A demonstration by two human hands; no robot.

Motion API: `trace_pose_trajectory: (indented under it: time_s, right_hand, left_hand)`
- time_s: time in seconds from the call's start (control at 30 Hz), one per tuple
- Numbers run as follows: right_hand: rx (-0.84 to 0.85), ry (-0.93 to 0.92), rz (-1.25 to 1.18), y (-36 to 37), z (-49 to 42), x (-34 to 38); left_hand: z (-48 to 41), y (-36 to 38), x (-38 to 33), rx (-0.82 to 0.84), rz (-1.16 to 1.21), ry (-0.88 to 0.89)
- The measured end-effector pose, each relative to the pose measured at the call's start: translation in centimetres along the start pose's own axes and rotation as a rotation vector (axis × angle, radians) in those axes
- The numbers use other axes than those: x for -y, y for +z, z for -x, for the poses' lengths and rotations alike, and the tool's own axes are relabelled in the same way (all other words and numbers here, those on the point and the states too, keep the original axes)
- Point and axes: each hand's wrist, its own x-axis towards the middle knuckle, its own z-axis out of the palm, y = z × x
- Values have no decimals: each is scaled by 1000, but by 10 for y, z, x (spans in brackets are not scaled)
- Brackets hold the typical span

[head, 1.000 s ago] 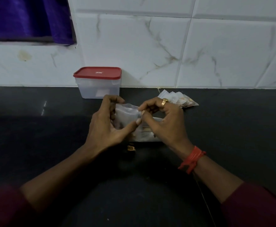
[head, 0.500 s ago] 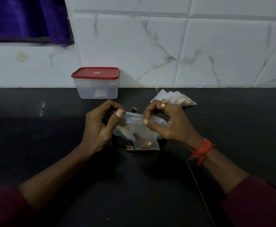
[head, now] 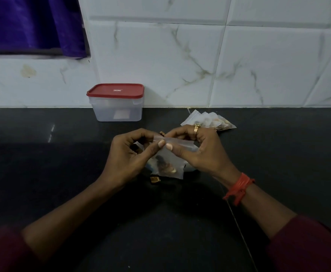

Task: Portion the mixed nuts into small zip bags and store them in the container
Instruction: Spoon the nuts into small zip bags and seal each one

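pinched top strip of the zip bag [head: 168,163] with left hand [head: 128,156] and right hand [head: 201,152], thumbs nearly touching, seemingly to press its seal; held low over the counter [head: 62,173], apart from the lidded container [head: 117,107].

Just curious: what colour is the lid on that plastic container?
The lid is red; head view shows it best.
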Motion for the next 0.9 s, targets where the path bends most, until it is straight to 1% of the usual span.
trace_pose_trajectory:
  time_s: [0.1,0.2,0.47,0.67,0.77,0.9]
  right_hand:
    - [-35,-35,33,0,0,-1]
    - [-55,-12,19,-2,0,-4]
    - [1,63,-30,2,1,-11]
    - [72,152,-104,-1,-1,-11]
    - [82,190,-160,-3,0,-10]
    - [73,183,-154,-2,0,-10]
  left_hand:
    - [0,-1,0,-30,16,-13]
    - [-2,-3,0,-41,15,-9]
    - [-2,-5,5,49,-59,29]
    - [-4,-8,6,86,-63,0]
    - [-5,-9,6,80,-53,-16]
    - [-4,-8,5,58,0,-43]
